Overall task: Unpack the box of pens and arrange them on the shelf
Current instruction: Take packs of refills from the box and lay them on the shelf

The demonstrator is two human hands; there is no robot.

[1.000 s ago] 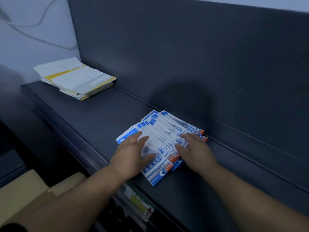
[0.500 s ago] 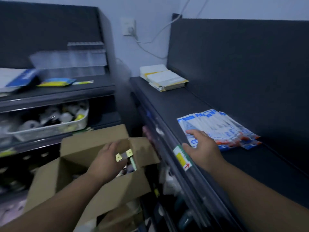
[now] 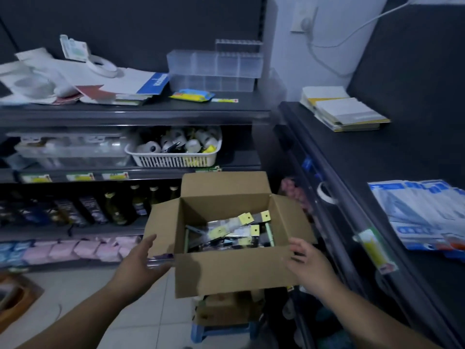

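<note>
An open cardboard box [image 3: 234, 273] stands low in the middle, its flaps spread. Inside lie several pen packs [image 3: 234, 231] with yellow hang tabs. My left hand [image 3: 142, 260] hovers at the box's left flap with fingers straight, holding nothing. My right hand [image 3: 308, 263] is at the box's right front corner, fingers relaxed; whether it touches the cardboard I cannot tell. A fanned row of blue-and-white pen packs [image 3: 425, 215] lies on the dark shelf [image 3: 377, 157] to the right.
A stack of yellow-and-white booklets [image 3: 344, 112] sits at the shelf's far end. The left shelving carries papers, a clear organiser [image 3: 214, 71], a white basket [image 3: 176, 152] of small items and bottles below. The box rests on other cartons above a blue stool [image 3: 221, 331].
Both hands left the fanned packs on the shelf. My view swung left and down to the box, and both hands now sit at its sides.
</note>
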